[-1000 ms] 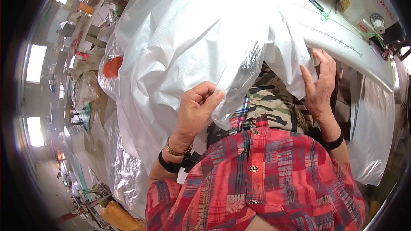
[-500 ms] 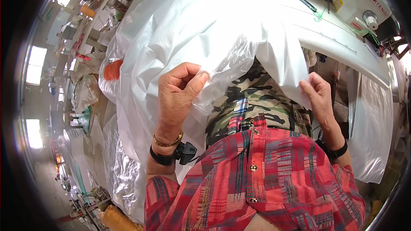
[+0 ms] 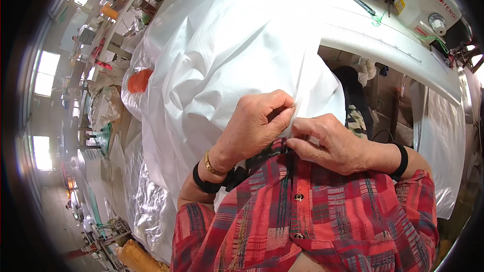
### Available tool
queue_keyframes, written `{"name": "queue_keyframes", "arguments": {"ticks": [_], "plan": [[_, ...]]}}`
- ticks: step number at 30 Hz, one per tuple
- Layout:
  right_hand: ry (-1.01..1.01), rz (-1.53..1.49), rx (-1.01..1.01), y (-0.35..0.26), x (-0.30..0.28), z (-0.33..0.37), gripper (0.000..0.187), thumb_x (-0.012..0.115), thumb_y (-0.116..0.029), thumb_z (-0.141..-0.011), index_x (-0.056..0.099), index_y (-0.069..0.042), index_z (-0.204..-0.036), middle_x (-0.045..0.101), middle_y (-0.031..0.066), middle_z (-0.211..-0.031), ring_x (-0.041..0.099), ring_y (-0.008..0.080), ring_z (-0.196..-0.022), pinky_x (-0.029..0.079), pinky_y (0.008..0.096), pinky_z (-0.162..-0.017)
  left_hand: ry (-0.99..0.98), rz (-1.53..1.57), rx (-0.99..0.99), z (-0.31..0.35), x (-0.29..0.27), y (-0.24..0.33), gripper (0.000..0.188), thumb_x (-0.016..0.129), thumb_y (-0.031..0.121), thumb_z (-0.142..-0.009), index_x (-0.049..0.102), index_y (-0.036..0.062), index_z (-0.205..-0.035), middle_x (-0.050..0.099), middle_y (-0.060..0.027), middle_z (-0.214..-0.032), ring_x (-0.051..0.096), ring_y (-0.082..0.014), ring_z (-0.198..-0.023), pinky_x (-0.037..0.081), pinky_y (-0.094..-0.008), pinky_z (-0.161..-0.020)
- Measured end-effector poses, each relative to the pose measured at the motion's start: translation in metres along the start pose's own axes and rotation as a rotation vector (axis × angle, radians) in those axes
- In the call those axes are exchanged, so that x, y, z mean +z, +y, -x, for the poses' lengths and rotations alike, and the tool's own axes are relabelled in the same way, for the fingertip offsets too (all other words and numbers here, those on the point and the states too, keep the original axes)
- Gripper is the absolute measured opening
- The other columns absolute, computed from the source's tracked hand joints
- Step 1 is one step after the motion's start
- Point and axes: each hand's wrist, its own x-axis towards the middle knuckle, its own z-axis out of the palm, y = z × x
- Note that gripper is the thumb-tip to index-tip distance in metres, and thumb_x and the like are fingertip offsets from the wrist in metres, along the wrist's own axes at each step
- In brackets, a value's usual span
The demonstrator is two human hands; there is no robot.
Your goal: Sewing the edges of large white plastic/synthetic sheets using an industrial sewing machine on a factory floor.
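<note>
A large sheet of thin white woven-looking plastic [image 3: 222, 60] drapes in folds from the worktable over my lap. My left hand [image 3: 254, 126] pinches its edge between thumb and fingers, in front of my body. Just right of it and a little lower, my right hand [image 3: 333, 143] curls its fingers round the same edge. The two hands are close together, and a straight fold or edge runs up from them toward the table. Exactly what the right fingertips grip is partly hidden.
A white sewing machine [image 3: 421, 10] stands at the upper right, with a dark slim tool [image 3: 360, 3] on the table near it. The table's curved front edge [image 3: 373, 48] carries a ruler scale. Clear plastic sheeting [image 3: 441, 156] hangs at right; an orange bundle [image 3: 139, 81] lies at left.
Both hands have come together at the middle, the right moving left and down, the left moving right and down. The sheet's separate edges are drawn together, covering most of my camouflage-clad lap.
</note>
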Motion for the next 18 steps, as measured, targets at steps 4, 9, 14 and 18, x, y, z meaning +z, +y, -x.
{"name": "queue_keyframes", "arguments": {"ticks": [4,9,14,18], "plan": [[-0.004,0.027,-0.105,-0.003,0.003,-0.006,0.019,0.061,-0.018,-0.091,0.053,-0.002,-0.086,0.056,0.0175,-0.063,0.060,0.0373,-0.062,0.046,0.0437,-0.057,0.001,0.022,-0.032,0.003,0.000,-0.006,0.009,0.059,0.003,-0.087,0.062,-0.0035,-0.092,0.061,-0.0141,-0.069,0.055,-0.0175,-0.057,0.045,-0.0304,-0.057],[-0.084,0.056,-0.117,-0.006,0.004,-0.014,0.018,0.060,-0.017,-0.090,0.052,-0.001,-0.086,0.057,0.0185,-0.064,0.060,0.0399,-0.062,0.048,0.0445,-0.057,0.013,0.190,-0.090,0.005,0.002,-0.019,0.010,0.058,0.004,-0.089,0.062,-0.0041,-0.093,0.055,-0.0086,-0.065,0.049,-0.0085,-0.061,0.043,-0.0281,-0.057],[-0.041,0.103,-0.226,-0.001,0.010,-0.021,0.017,0.059,-0.016,-0.088,0.051,-0.001,-0.087,0.057,0.0193,-0.063,0.060,0.0407,-0.062,0.049,0.0454,-0.057,-0.022,0.155,-0.170,0.003,-0.008,-0.009,0.012,0.057,0.008,-0.093,0.061,-0.0030,-0.092,0.052,-0.0007,-0.064,0.045,-0.0050,-0.061,0.039,-0.0248,-0.054],[-0.185,0.268,-0.325,-0.002,0.008,-0.037,0.017,0.062,-0.016,-0.084,0.052,-0.003,-0.085,0.060,0.0174,-0.070,0.062,0.0377,-0.064,0.049,0.0453,-0.058,-0.037,0.443,-0.324,0.000,-0.013,-0.012,0.015,0.062,0.013,-0.094,0.060,0.0015,-0.084,0.050,0.0086,-0.069,0.041,0.0006,-0.062,0.032,-0.0198,-0.052]]}}
